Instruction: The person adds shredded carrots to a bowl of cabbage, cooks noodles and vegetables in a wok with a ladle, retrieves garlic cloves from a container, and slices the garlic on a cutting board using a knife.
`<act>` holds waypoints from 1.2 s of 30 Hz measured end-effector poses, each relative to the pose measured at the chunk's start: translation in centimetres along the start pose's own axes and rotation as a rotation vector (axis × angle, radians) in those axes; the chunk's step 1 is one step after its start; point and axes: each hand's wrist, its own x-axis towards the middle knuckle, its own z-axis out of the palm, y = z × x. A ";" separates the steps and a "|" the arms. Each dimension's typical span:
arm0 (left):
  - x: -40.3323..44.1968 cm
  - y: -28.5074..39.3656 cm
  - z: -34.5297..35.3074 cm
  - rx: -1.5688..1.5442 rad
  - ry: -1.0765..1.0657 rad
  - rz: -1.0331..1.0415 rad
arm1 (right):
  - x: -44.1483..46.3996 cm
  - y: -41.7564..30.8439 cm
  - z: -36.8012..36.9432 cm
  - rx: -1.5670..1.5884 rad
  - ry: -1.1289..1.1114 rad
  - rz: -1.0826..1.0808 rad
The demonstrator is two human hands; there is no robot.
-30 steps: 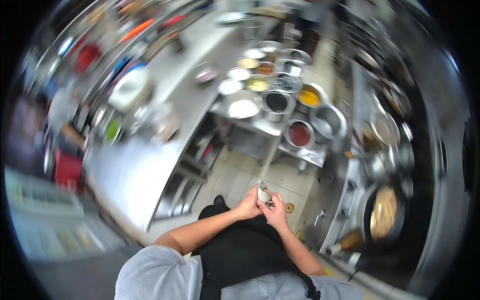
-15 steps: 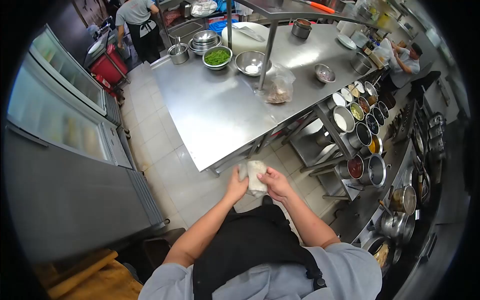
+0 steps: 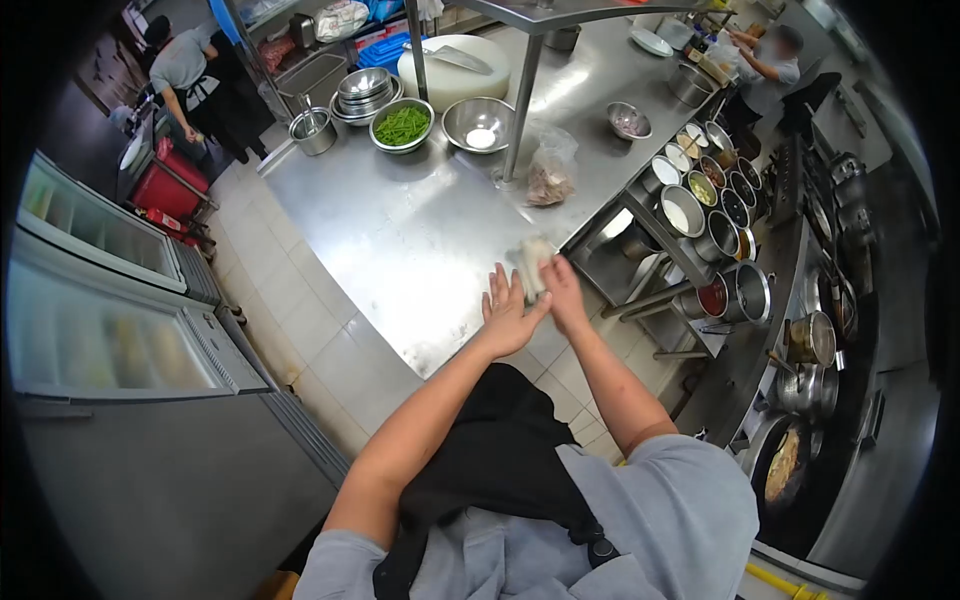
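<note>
A pale, folded cloth [image 3: 533, 262], blurred by motion, is in my right hand [image 3: 565, 295] over the near edge of the steel table [image 3: 370, 255]. My right fingers are closed on its near side. Just left of the cloth, my left hand [image 3: 512, 318] has its fingers spread and holds nothing; its thumb reaches toward my right hand. Beyond the cloth, a clear plastic bag [image 3: 553, 165] with pale brown contents rests on the tabletop beside a steel post [image 3: 520, 110].
Green beans [image 3: 403, 126] fill a bowl near an empty-looking steel bowl [image 3: 478, 124]. Several containers of ingredients stand by the rack at right, near a pan [image 3: 782, 465] on the stove. Two co-workers [image 3: 185, 75] [image 3: 768, 70] are at the back. Fridges [image 3: 110, 330] line the left.
Both hands have moved forward and up to the table with the cloth. My left hand has let go of the cloth and spread its fingers. The view has shifted.
</note>
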 end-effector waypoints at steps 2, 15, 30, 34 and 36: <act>0.6 0.6 -2.8 0.059 -0.130 0.009 | 4.9 -0.4 -0.9 -0.321 0.208 -0.135; -15.6 -27.3 -23.9 -0.455 -0.195 -0.240 | 16.7 6.6 -0.6 -1.569 0.256 0.147; -9.9 -43.3 -68.1 0.105 0.247 -0.001 | 6.7 -5.5 55.1 -0.592 -0.229 -0.094; -0.7 -32.9 -69.0 -0.125 0.146 0.536 | 11.1 -5.8 69.5 0.160 -0.396 0.164; 1.5 -29.3 -69.6 -0.064 0.100 0.736 | 15.4 -7.5 74.2 0.587 -0.375 0.345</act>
